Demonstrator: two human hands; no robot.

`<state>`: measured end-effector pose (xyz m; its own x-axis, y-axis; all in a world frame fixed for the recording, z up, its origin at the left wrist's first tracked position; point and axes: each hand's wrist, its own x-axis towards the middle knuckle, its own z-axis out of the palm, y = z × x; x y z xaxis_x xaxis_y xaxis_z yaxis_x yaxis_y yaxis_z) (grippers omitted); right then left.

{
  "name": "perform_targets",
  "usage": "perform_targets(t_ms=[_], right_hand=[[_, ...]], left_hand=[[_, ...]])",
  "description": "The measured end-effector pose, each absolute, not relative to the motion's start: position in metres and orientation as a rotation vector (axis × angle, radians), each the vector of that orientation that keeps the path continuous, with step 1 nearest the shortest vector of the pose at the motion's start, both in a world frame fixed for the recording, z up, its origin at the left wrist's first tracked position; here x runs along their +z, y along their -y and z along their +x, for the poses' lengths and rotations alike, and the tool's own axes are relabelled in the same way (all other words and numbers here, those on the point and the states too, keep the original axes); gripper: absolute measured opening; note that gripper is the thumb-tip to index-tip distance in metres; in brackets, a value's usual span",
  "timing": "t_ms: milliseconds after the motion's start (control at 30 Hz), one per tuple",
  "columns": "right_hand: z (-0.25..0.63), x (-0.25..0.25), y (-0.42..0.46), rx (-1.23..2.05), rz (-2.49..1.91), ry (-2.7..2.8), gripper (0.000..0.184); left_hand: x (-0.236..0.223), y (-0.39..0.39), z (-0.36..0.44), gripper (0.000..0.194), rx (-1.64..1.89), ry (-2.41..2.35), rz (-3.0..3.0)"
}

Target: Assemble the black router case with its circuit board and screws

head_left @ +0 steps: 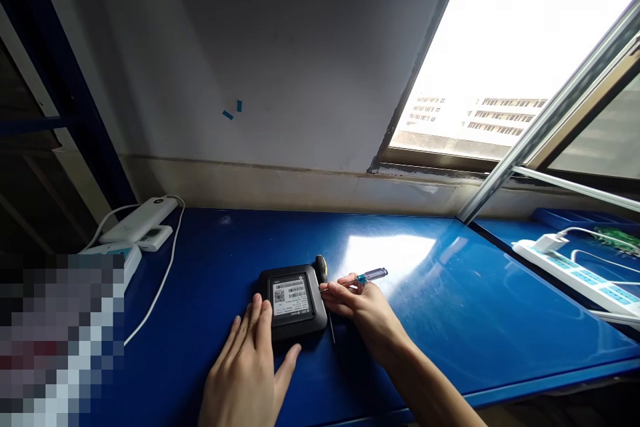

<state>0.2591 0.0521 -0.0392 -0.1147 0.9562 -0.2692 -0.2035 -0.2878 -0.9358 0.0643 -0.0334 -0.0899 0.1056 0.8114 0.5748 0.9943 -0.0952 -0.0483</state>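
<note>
A small black square device [293, 302] with a white barcode label lies on the blue table [450, 307]. My left hand [250, 367] rests flat against its near left side, fingers stretched out and thumb at its front edge. My right hand [357, 303] is closed in a pinch on a small screwdriver with a clear blue handle [373, 275], its tip pointing at the device's right edge. A second screwdriver with a black and yellow handle [323, 273] lies beside the device, its shaft running toward me.
A white power bank [140, 219] with white cables lies at the far left by the wall. A white power strip [580, 273] with a plugged charger sits at the right. An open window frame [545, 120] leans over the right side. A blurred patch covers the lower left.
</note>
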Motion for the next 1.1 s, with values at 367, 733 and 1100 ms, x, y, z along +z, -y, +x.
perform_targets(t_ms=[367, 733, 1100], right_hand=[[0.262, -0.038, -0.056, 1.698, -1.177, 0.901, 0.049], [0.248, -0.046, -0.041, 1.725, -1.065, 0.585, 0.052], [0.264, -0.057, -0.051, 1.461, -1.256, 1.084, 0.048]], left_hand=[[-0.1, 0.034, 0.061, 0.052, -0.559, 1.847, -1.989], [-0.107, 0.034, 0.062, 0.053, -0.693, 2.109, -1.93], [-0.102, 0.034, 0.066, 0.052, -0.655, 2.226, -1.901]])
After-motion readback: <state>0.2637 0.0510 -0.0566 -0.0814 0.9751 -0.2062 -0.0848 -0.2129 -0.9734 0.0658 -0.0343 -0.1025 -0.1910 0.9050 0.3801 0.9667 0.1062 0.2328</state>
